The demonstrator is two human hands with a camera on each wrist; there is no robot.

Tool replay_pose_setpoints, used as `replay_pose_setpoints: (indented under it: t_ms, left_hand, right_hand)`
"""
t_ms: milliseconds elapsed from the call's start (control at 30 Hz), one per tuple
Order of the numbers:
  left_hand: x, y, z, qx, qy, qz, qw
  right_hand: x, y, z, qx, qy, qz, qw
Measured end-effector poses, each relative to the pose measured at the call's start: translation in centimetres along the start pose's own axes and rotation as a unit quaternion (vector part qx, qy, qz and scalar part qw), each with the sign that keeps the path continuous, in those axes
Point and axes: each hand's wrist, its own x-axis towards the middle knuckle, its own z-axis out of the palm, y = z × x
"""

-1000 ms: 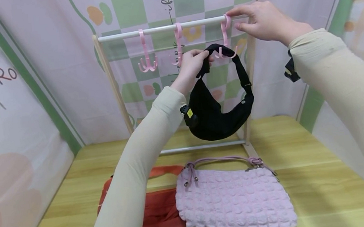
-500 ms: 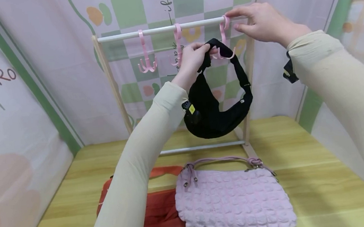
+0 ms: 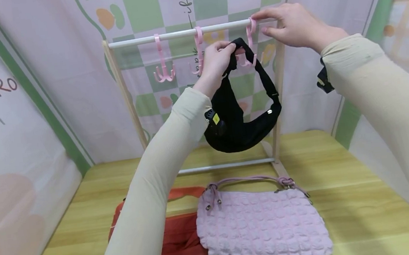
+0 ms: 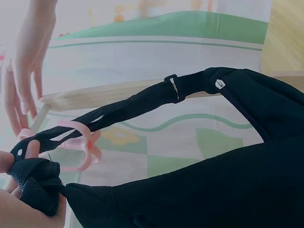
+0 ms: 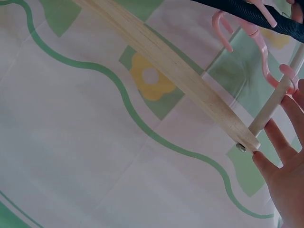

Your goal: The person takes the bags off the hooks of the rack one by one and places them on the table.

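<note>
In the head view my left hand [image 3: 220,61] pinches the top of the strap of a black crossbody bag [image 3: 243,136], which hangs below it. The strap [image 4: 137,107] crosses the prongs of the rightmost pink hook [image 3: 249,39]; whether it rests on a prong I cannot tell. My right hand [image 3: 293,26] has its fingers stretched out, touching the white rail [image 3: 176,34] beside the top of that hook. From the right wrist, the same hand [image 5: 290,183] shows spread fingers near the rail's end, with the pink hook [image 5: 261,47] close by.
Two more pink hooks, a left one [image 3: 162,61] and a middle one [image 3: 199,40], hang on the rail of the wooden-legged rack [image 3: 123,90]. On the wood-patterned table [image 3: 361,194] lie a lilac puffy bag [image 3: 263,225] and a red bag [image 3: 183,242], partly behind my left sleeve.
My left hand has lifted the black bag's strap a little, and the bag has risen and shifted slightly left. The right hand stays at the rail.
</note>
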Motion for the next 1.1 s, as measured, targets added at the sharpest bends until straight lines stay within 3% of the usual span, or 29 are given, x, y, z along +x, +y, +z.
replay_pose_setpoints:
  t_ms: [267,733,1100]
  left_hand:
    - [-0.2,0.7,0.0,0.025,-0.004,-0.003,0.9997]
    - [-0.2,2.0,0.3,0.031,0.021,0.024,0.999]
    - [-0.2,3.2,0.5,0.024,0.012,0.031,0.9992]
  right_hand:
    - [0.0,-0.2,0.1,-0.007,-0.004,0.005,1.0]
    - [0.3,0.1,0.1,-0.005,0.0,-0.001,1.0]
    - [0.2,0.0,0.3,-0.002,-0.009,-0.002,1.0]
